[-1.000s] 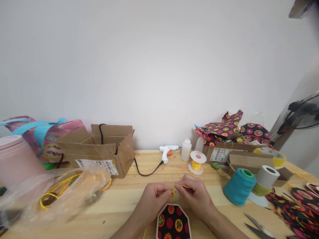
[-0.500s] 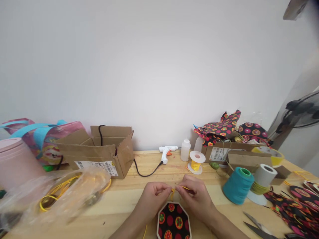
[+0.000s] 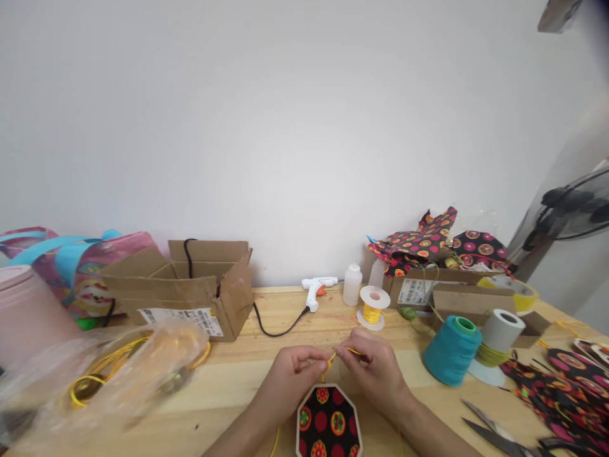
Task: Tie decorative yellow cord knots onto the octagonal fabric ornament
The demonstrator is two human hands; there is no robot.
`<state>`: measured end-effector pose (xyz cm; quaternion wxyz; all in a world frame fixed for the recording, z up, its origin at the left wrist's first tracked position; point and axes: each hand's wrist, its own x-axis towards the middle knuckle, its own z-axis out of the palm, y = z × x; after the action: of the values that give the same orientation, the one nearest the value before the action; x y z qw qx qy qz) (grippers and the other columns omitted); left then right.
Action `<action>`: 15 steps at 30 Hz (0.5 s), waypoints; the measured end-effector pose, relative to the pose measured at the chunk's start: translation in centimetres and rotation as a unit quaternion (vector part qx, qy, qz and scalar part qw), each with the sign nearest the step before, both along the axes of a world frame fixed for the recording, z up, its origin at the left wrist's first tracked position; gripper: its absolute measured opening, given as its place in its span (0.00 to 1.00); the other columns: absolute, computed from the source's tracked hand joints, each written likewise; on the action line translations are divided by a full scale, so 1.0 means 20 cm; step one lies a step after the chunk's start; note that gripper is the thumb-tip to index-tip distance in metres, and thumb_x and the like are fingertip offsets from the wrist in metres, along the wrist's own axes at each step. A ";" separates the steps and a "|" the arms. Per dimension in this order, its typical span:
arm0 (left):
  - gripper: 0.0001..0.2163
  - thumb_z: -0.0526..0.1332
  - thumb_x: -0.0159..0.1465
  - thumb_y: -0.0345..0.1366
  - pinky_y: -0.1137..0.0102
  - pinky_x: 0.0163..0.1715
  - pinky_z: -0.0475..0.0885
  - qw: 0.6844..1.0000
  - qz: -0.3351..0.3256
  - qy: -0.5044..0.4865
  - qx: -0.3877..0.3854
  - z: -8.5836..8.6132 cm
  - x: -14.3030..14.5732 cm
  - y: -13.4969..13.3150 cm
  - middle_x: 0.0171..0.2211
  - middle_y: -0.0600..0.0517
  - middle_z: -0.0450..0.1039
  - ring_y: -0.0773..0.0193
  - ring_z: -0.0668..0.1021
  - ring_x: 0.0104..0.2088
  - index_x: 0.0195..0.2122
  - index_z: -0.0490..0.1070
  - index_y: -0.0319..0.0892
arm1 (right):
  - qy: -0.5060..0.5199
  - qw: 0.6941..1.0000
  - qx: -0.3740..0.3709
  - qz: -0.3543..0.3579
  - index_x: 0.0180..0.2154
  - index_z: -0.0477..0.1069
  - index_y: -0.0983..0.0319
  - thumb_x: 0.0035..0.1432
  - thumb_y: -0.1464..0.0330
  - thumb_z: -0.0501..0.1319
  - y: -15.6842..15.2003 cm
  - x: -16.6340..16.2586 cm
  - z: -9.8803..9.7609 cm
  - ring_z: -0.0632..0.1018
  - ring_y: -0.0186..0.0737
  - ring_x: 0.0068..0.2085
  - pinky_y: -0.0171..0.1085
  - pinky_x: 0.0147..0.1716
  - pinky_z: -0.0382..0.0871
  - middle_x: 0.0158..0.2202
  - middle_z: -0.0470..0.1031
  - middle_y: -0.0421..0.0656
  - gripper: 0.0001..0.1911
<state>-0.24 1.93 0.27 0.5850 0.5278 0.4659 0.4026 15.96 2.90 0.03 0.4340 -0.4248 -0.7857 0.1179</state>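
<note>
Both my hands meet above an octagonal, pale-edged piece (image 3: 329, 422) faced with black fabric in a red and orange circle print. A yellow cord (image 3: 324, 376) rises from its top edge. My left hand (image 3: 299, 376) pinches the cord between thumb and forefinger, close to that edge. With its fingers curled, my right hand (image 3: 373, 370) grips another stretch of the same cord just to the right. Between the two pinches the cord runs slanted and short. Fingertips hide part of it, so I cannot tell whether there is a knot.
Scissors (image 3: 497, 437) lie open at the right, below a teal thread cone (image 3: 453, 351). Behind my hands are a yellow cord spool (image 3: 374, 309), a squeeze bottle (image 3: 353, 285) and a white glue gun (image 3: 314, 292). At left stand a cardboard box (image 3: 228, 311) and a plastic bag (image 3: 157, 362) with cord.
The cord between my fingers now slants up toward my right hand, which has lifted slightly. The whole view has shifted a little; both pinches stay closed.
</note>
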 end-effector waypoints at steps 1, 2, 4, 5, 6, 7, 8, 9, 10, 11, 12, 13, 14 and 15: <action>0.11 0.62 0.47 0.39 0.75 0.21 0.60 1.000 0.002 -0.003 -0.004 0.00 0.00 0.00 0.18 0.54 0.71 0.70 0.68 0.20 0.28 0.72 0.36 | 0.002 1.000 0.001 -0.002 0.22 0.69 0.63 0.53 0.68 0.52 0.00 0.00 0.00 0.64 0.30 0.22 0.30 0.21 0.54 0.18 0.62 0.39 0.13; 0.11 0.62 0.46 0.39 0.75 0.21 0.60 1.000 0.005 -0.006 -0.009 0.01 0.00 0.00 0.18 0.55 0.71 0.70 0.68 0.19 0.28 0.72 0.36 | 0.003 1.000 0.000 -0.003 0.22 0.70 0.63 0.53 0.68 0.52 0.00 0.00 0.00 0.65 0.31 0.23 0.30 0.21 0.54 0.19 0.62 0.39 0.12; 0.11 0.63 0.46 0.39 0.75 0.21 0.60 1.000 0.007 -0.010 -0.016 0.02 0.01 0.00 0.18 0.55 0.71 0.70 0.68 0.19 0.27 0.72 0.36 | 0.005 1.000 -0.003 -0.001 0.23 0.70 0.63 0.54 0.68 0.52 0.00 0.00 -0.01 0.65 0.31 0.23 0.30 0.22 0.55 0.19 0.63 0.39 0.12; 0.12 0.63 0.46 0.40 0.75 0.21 0.60 1.000 0.007 -0.010 -0.017 0.02 0.01 0.00 0.18 0.55 0.70 0.70 0.68 0.19 0.27 0.72 0.36 | 0.005 1.000 -0.006 0.001 0.23 0.69 0.63 0.54 0.68 0.52 0.00 0.00 -0.01 0.65 0.31 0.23 0.30 0.22 0.55 0.19 0.63 0.39 0.12; 0.12 0.62 0.46 0.40 0.76 0.20 0.60 1.000 0.005 -0.008 -0.017 0.02 0.00 0.00 0.17 0.55 0.70 0.71 0.67 0.18 0.28 0.71 0.36 | 0.007 1.000 -0.009 0.002 0.23 0.69 0.63 0.54 0.67 0.52 0.00 0.00 -0.01 0.65 0.31 0.23 0.30 0.22 0.55 0.19 0.63 0.39 0.13; 0.12 0.62 0.47 0.40 0.76 0.19 0.59 1.000 0.004 -0.004 -0.016 0.01 0.00 0.00 0.16 0.56 0.69 0.71 0.67 0.17 0.29 0.71 0.36 | 0.008 1.000 -0.012 0.003 0.22 0.69 0.63 0.54 0.67 0.52 0.00 0.00 0.00 0.65 0.31 0.23 0.31 0.22 0.55 0.19 0.63 0.39 0.13; 0.13 0.62 0.47 0.41 0.76 0.18 0.58 1.000 0.003 0.002 -0.015 0.01 0.00 0.00 0.15 0.57 0.67 0.72 0.66 0.16 0.29 0.71 0.37 | 0.009 1.000 -0.013 0.005 0.22 0.69 0.63 0.54 0.67 0.52 0.00 0.00 0.00 0.65 0.31 0.23 0.31 0.22 0.55 0.19 0.62 0.39 0.13; 0.13 0.62 0.47 0.41 0.76 0.18 0.57 1.000 0.003 0.008 -0.014 0.01 -0.01 0.00 0.14 0.58 0.66 0.72 0.65 0.16 0.29 0.71 0.37 | 0.010 1.000 -0.013 0.008 0.22 0.69 0.63 0.54 0.67 0.52 0.00 0.00 0.00 0.65 0.31 0.23 0.31 0.22 0.55 0.19 0.62 0.39 0.13; 0.13 0.62 0.46 0.41 0.77 0.17 0.57 1.000 0.006 0.015 -0.013 0.01 -0.01 -0.01 0.13 0.58 0.65 0.72 0.64 0.15 0.29 0.71 0.37 | 0.010 1.000 -0.012 0.013 0.22 0.69 0.63 0.54 0.67 0.52 0.00 0.00 0.00 0.65 0.31 0.23 0.31 0.22 0.55 0.19 0.62 0.39 0.13; 0.13 0.62 0.46 0.41 0.77 0.17 0.56 1.000 0.009 0.021 -0.010 0.00 -0.01 -0.01 0.13 0.59 0.65 0.72 0.64 0.15 0.28 0.71 0.37 | 0.009 1.000 -0.009 0.018 0.22 0.69 0.63 0.54 0.67 0.52 -0.01 0.00 0.00 0.65 0.31 0.23 0.31 0.21 0.55 0.19 0.62 0.39 0.13; 0.13 0.63 0.45 0.41 0.77 0.17 0.57 1.000 0.011 0.025 -0.008 0.00 -0.01 -0.01 0.14 0.58 0.65 0.72 0.65 0.15 0.27 0.71 0.37 | 0.008 1.000 -0.006 0.022 0.22 0.69 0.63 0.54 0.67 0.52 -0.01 0.00 0.00 0.65 0.31 0.23 0.30 0.21 0.55 0.19 0.62 0.39 0.13; 0.12 0.63 0.45 0.41 0.77 0.17 0.57 1.000 0.013 0.027 -0.005 0.00 -0.01 -0.01 0.15 0.58 0.66 0.72 0.65 0.16 0.27 0.71 0.37 | 0.005 1.000 -0.004 0.024 0.22 0.69 0.63 0.54 0.68 0.51 -0.01 0.00 0.00 0.65 0.31 0.23 0.30 0.22 0.55 0.19 0.62 0.39 0.13; 0.12 0.63 0.45 0.41 0.76 0.18 0.58 1.000 0.013 0.028 0.001 0.00 -0.01 -0.01 0.16 0.57 0.67 0.72 0.66 0.17 0.26 0.71 0.37 | 0.003 1.000 -0.001 0.024 0.22 0.69 0.63 0.54 0.68 0.51 -0.01 0.00 0.01 0.65 0.31 0.23 0.30 0.22 0.55 0.19 0.62 0.39 0.13; 0.12 0.63 0.45 0.41 0.76 0.18 0.59 0.999 0.013 0.029 0.005 0.00 -0.01 -0.01 0.16 0.57 0.68 0.71 0.66 0.17 0.26 0.71 0.37 | 0.000 1.000 0.002 0.022 0.21 0.68 0.63 0.54 0.68 0.51 -0.01 0.00 0.01 0.65 0.31 0.23 0.30 0.21 0.55 0.19 0.62 0.39 0.13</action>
<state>-0.47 1.78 0.23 0.5637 0.5360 0.4872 0.3969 15.88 2.70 0.19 0.4324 -0.4069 -0.7947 0.1260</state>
